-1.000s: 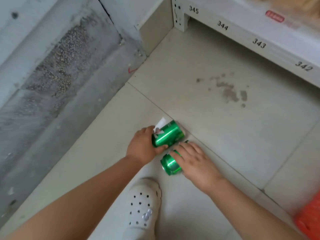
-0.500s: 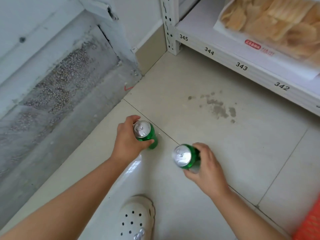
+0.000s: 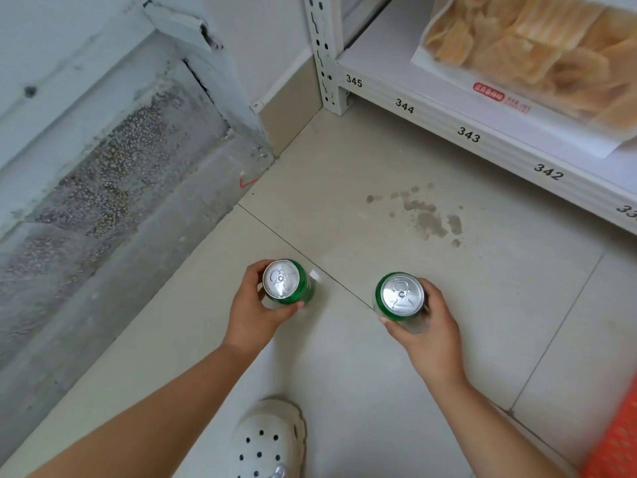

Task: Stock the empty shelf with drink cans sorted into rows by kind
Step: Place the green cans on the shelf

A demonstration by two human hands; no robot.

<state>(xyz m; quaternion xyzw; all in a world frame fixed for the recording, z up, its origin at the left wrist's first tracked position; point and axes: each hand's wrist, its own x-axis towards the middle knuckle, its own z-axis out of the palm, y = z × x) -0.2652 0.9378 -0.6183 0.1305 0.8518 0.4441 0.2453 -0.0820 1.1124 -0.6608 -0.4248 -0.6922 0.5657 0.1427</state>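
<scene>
— Pale floor tiles (image 3: 396, 357) below. Hands?

— Left hand (image 3: 253, 315) grasps a green can (image 3: 287, 282), upright, lid up. Right hand (image 3: 429, 334) grasps a second can (image 3: 400, 296), likewise upright. Both cans are held above the floor, well apart.

— Surroundings?

— White clog (image 3: 267, 439) beneath the arms. Stain (image 3: 427, 219) on the tile beyond. Shelf (image 3: 465, 132), edge numbered 342 to 345, carries a snack bag (image 3: 537, 53). Orange mesh (image 3: 617, 439) at lower right.

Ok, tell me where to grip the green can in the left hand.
Grip the green can around its curved side wall, from the side, as the left hand does. It is upright with the pull-tab lid facing up, and the round wall suits wrapped fingers.
</scene>
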